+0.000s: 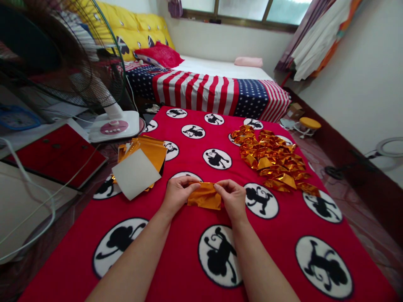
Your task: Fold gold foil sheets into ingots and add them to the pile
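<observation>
My left hand (pixel 178 193) and my right hand (pixel 232 197) both pinch one folded sheet of gold foil paper (pixel 204 197) just above the red blanket (pixel 189 251). The fingers of each hand are closed on the sheet's upper edge, one at each end. A stack of flat gold sheets (pixel 143 161), the top one lying white side up, sits to the left of my left hand. A heap of folded gold pieces (pixel 272 159) lies to the upper right of my right hand.
A standing fan (pixel 113 123) and a red board (pixel 59 153) are at the left, with white cables beside them. A bed with a stars-and-stripes cover (pixel 214 88) stands beyond the blanket. A small yellow stool (pixel 309 124) and a wall are on the right.
</observation>
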The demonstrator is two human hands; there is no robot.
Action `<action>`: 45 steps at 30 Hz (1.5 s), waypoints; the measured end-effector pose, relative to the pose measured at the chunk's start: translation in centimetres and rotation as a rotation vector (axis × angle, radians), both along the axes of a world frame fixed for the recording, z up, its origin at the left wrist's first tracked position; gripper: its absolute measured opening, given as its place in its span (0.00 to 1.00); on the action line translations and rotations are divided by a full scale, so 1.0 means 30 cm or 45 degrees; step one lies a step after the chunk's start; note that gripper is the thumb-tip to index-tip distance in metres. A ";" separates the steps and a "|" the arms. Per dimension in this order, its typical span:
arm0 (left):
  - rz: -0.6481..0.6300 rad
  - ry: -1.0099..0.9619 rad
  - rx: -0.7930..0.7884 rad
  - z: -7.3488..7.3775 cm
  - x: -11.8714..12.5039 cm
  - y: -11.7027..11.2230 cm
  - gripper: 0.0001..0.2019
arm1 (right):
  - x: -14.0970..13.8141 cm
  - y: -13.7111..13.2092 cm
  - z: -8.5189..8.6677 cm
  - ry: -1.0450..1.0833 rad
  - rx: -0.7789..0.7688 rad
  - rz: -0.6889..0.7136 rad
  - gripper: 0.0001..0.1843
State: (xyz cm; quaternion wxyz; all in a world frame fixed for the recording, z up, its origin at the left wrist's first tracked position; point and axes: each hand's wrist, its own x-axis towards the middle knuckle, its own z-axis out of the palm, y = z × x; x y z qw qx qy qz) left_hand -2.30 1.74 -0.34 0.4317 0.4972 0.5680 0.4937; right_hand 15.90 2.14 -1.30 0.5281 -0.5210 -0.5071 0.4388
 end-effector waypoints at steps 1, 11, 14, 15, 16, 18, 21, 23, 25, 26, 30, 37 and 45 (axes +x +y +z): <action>-0.004 0.005 -0.002 0.002 -0.002 0.001 0.08 | 0.000 0.000 0.000 -0.017 0.005 -0.009 0.09; 0.002 0.350 0.054 -0.001 -0.009 0.007 0.08 | -0.018 -0.008 0.019 -0.167 -0.032 -0.032 0.09; 0.049 0.537 0.119 -0.005 -0.002 0.001 0.07 | -0.021 -0.007 0.010 -0.321 -0.014 -0.039 0.09; 0.053 0.588 0.137 -0.007 0.001 -0.001 0.07 | -0.021 -0.006 0.007 -0.386 -0.001 -0.051 0.09; 0.052 0.638 0.150 -0.009 0.003 -0.004 0.07 | -0.022 -0.006 0.005 -0.459 0.011 -0.063 0.09; 0.049 0.745 0.156 -0.010 0.009 -0.011 0.07 | -0.024 -0.007 0.006 -0.616 0.021 -0.087 0.08; 0.067 0.937 0.168 -0.003 0.021 -0.022 0.08 | -0.031 -0.008 0.018 -0.856 -0.002 -0.113 0.07; 0.098 1.051 0.195 0.007 0.031 -0.030 0.09 | -0.037 -0.007 0.028 -0.982 -0.038 -0.123 0.06; 0.116 1.131 0.221 0.015 0.040 -0.037 0.09 | -0.042 -0.006 0.037 -1.064 -0.079 -0.121 0.05; 0.118 1.160 0.228 0.017 0.044 -0.040 0.09 | -0.044 -0.005 0.041 -1.092 -0.099 -0.117 0.05; 0.102 1.238 0.230 0.020 0.054 -0.046 0.09 | -0.046 -0.001 0.052 -1.163 -0.161 -0.093 0.05; 0.138 1.272 0.219 0.017 0.047 -0.049 0.08 | -0.047 0.001 0.062 -1.201 -0.182 -0.082 0.05; 0.067 1.182 0.179 0.013 0.034 -0.030 0.05 | -0.039 0.000 0.056 -1.133 -0.191 -0.061 0.04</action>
